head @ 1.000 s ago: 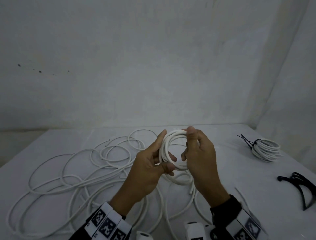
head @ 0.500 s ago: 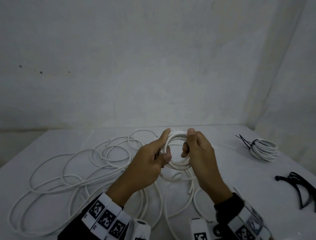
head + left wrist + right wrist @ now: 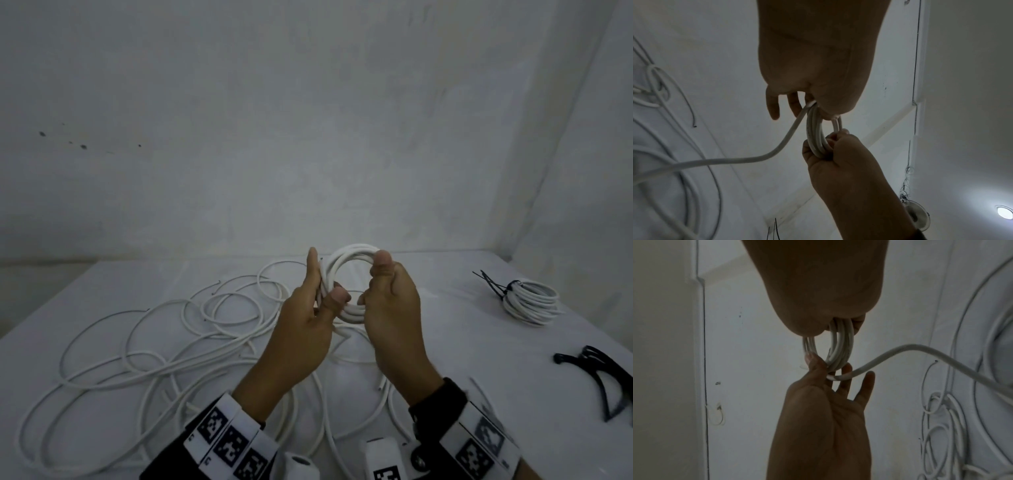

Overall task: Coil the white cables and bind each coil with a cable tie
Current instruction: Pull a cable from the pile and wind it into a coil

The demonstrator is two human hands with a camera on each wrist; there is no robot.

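The coil (image 3: 346, 281) is held up above the table (image 3: 445, 342), between both hands, with a free run of white cable (image 3: 740, 160) trailing off its left side down to the loose cables (image 3: 171, 342) sprawled over the tabletop. That trailing run is what I would worry about. It leads straight into a heap of overlapping loops, so a snag down there could tug at the stacked turns and let them spring apart, since nothing binds them yet. The loops look stiff and would likely fan out if either pinch slackened.

The right hand (image 3: 394, 308) is clenched round the coil's right side, thumb up on the top of the ring, fingers curled through it. The left hand (image 3: 305, 325) stands on edge at the coil's left side, thumb pressing the turns against the fingers (image 3: 846, 378), which are fairly straight. Whether they actually clamp the trailing strand is hard to judge in this dim light.

Off to the right lies a finished coil (image 3: 529, 305), already bound with a black cable tie (image 3: 493, 286), and nearer, a bundle of spare black ties (image 3: 603, 380), well out of reach of either busy hand.
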